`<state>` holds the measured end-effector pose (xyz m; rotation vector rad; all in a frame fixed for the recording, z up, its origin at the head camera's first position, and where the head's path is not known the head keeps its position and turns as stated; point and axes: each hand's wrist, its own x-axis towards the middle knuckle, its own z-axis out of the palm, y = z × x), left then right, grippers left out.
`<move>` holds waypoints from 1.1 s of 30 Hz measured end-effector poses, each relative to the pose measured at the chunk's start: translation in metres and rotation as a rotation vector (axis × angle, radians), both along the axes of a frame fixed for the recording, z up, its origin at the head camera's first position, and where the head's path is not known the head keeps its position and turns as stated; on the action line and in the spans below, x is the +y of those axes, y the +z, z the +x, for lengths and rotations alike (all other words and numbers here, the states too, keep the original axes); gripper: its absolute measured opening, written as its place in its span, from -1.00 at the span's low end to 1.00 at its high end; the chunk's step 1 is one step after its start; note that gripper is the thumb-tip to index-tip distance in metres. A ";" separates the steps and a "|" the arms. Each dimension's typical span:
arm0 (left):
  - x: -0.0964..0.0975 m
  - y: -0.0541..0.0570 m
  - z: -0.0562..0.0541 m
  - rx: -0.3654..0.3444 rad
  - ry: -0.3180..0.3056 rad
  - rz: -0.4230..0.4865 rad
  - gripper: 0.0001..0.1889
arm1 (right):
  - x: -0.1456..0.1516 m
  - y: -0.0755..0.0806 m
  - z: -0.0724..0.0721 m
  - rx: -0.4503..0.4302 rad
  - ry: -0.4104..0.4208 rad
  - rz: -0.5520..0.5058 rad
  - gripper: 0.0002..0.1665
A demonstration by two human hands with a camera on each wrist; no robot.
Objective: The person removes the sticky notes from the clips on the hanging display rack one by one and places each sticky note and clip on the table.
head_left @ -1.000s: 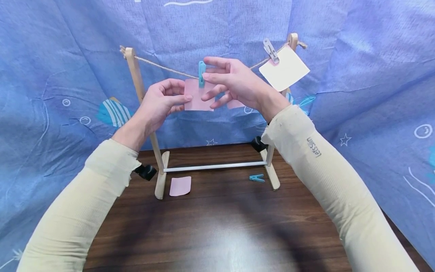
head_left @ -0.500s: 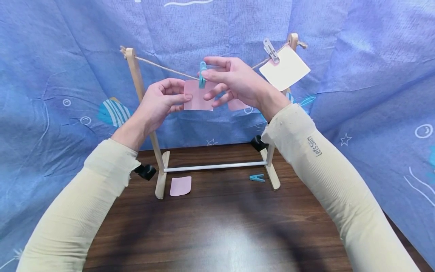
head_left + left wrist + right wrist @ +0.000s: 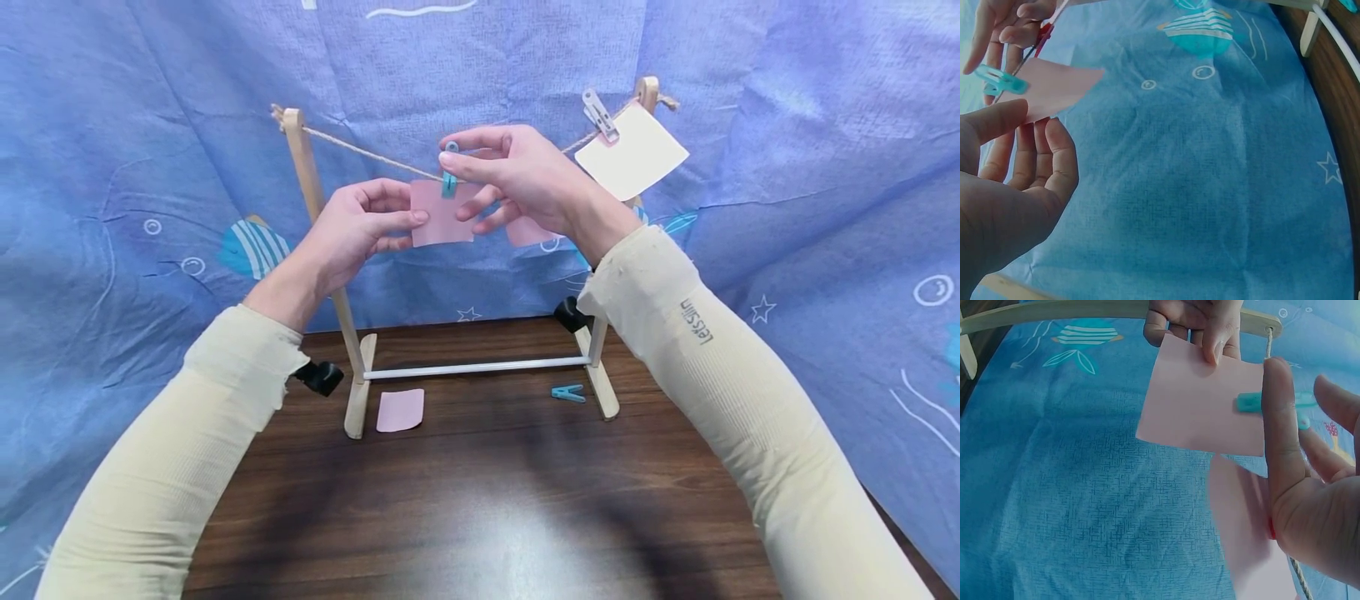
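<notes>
Near, the cream sleeves [image 3: 217, 392] are reaching in over the brown desk [image 3: 450, 500]. Left of center a loose pink note [image 3: 400, 411] is lying flat; to the right a loose teal clothespin [image 3: 568, 392] is lying beside the rack's right foot [image 3: 600, 387]. The white bar [image 3: 480, 367] is running between both feet. Above it the left grip [image 3: 360, 217] is pinching the hanging pink note [image 3: 431, 221] at its left edge, thumb in front. The right grip [image 3: 525, 179] is pinching the blue clothespin [image 3: 449, 185] between thumb and index finger, other fingers spreading. The clothespin's nose is overlapping the note's top edge at the rope [image 3: 352, 148]. Just right, a second pink note [image 3: 1247, 531] is hanging, partly hidden, a red clothespin [image 3: 1043, 37] showing nearby. Far right, a gray clothespin [image 3: 599, 115] is holding a white note [image 3: 633, 154]. Behind, blue cloth [image 3: 525, 50] is hanging.
</notes>
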<state>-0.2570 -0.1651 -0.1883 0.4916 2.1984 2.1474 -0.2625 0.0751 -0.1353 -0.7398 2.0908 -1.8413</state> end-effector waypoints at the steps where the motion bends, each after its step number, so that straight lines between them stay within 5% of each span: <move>1: 0.000 0.000 0.000 -0.001 0.002 -0.004 -0.75 | 0.000 0.000 0.000 0.001 -0.007 0.007 -0.41; 15: -0.001 -0.002 0.000 0.001 0.023 -0.043 -0.74 | 0.003 0.006 0.004 0.107 -0.070 0.161 -0.42; 33: -0.003 -0.004 -0.002 -0.005 0.025 -0.020 -0.75 | 0.004 0.007 0.006 0.166 -0.126 0.228 -0.36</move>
